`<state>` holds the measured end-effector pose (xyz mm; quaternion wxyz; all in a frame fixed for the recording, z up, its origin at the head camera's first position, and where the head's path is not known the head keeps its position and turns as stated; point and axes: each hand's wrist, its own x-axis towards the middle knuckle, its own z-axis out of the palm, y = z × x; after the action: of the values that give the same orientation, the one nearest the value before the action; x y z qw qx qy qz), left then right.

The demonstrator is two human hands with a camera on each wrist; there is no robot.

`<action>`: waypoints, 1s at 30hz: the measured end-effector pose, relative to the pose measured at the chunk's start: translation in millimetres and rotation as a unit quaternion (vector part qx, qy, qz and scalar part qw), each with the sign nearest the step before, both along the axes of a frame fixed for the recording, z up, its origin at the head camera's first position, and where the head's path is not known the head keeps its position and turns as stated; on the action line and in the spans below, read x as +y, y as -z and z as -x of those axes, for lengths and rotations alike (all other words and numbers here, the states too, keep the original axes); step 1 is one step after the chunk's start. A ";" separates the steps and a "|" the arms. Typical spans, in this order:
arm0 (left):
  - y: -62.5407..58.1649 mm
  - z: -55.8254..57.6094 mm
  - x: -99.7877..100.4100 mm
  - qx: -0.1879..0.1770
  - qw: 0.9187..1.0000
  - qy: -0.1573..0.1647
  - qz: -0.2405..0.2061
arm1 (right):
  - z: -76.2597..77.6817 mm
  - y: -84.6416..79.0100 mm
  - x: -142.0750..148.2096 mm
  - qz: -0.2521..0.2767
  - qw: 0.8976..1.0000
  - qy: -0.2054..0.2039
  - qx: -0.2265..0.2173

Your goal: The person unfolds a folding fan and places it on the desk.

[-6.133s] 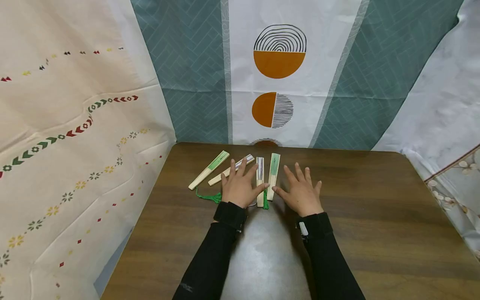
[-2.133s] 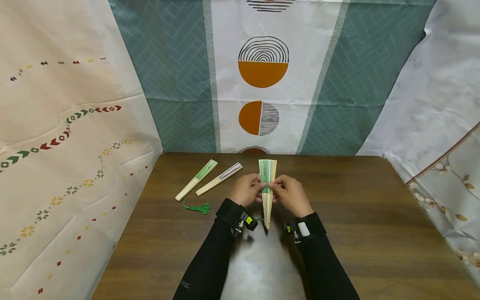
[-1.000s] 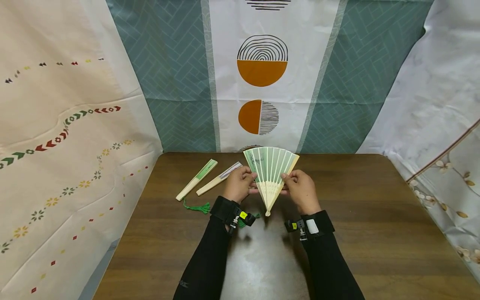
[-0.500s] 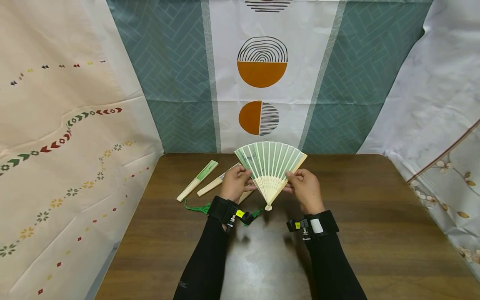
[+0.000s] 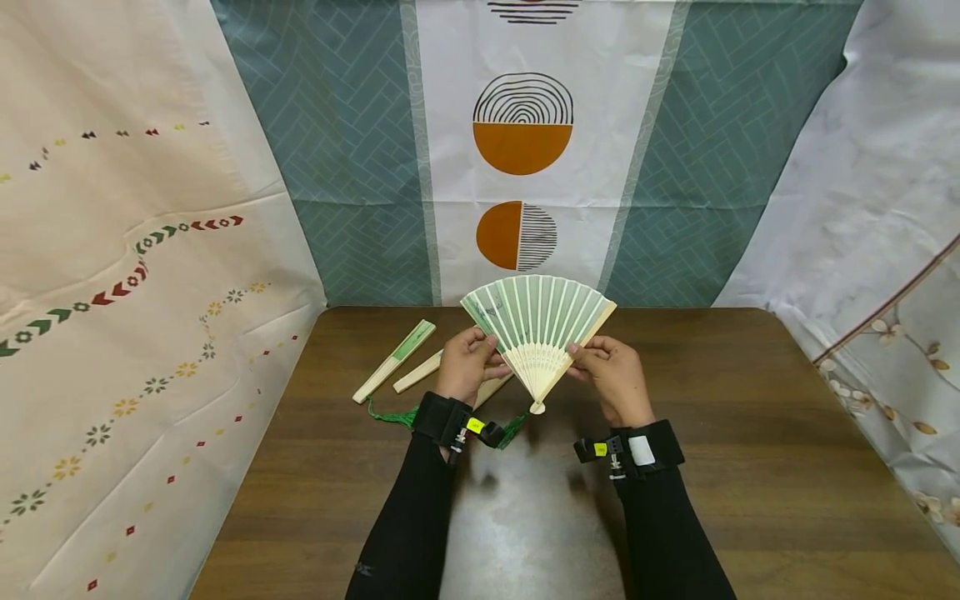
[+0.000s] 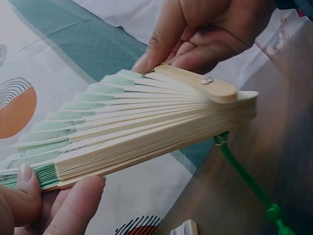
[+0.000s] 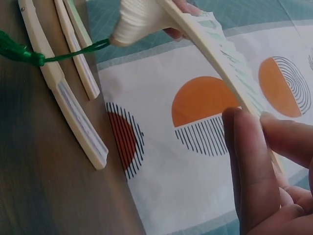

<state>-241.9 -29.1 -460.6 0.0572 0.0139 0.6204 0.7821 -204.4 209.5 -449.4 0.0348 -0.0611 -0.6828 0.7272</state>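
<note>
A pale green folding fan (image 5: 540,325) is spread wide above the table, its wooden ribs meeting at a riveted pivot at the bottom. My left hand (image 5: 465,365) pinches its left edge between thumb and fingers. At the right edge, the thumb and fingers of my right hand (image 5: 615,379) pinch the outer guard stick, as the right wrist view also shows. A green tassel (image 6: 249,181) hangs from the pivot end. In the left wrist view many ribs are still stacked close together near the left hand (image 6: 54,205), while those toward the right hand (image 6: 195,39) stand apart.
Folded fans lie on the wooden table (image 5: 750,458): a green one (image 5: 395,361) with a tassel at the left, a pale one (image 5: 420,371) beside it, and another (image 7: 73,112) partly behind my left hand. Patterned cloths (image 5: 360,150) hang behind and beside the table.
The hands went from lying open over the folded fans to holding one fan up. They have moved apart, spreading it from narrow to wide and raising it slightly.
</note>
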 end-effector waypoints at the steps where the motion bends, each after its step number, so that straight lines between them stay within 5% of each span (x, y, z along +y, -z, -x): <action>1: -0.2 0.0 -0.1 0.001 1.000 -0.001 -0.002 | 0.3 0.3 0.3 0.002 1.000 -0.004 0.001; 30: -2.1 1.7 -0.3 0.017 0.993 -0.075 -0.087 | 0.4 -1.6 2.3 0.095 0.994 0.045 -0.003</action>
<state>-243.6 -29.4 -458.5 -0.0135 -0.0148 0.5498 0.8351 -204.8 211.8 -447.8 0.0599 -0.0972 -0.6076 0.7860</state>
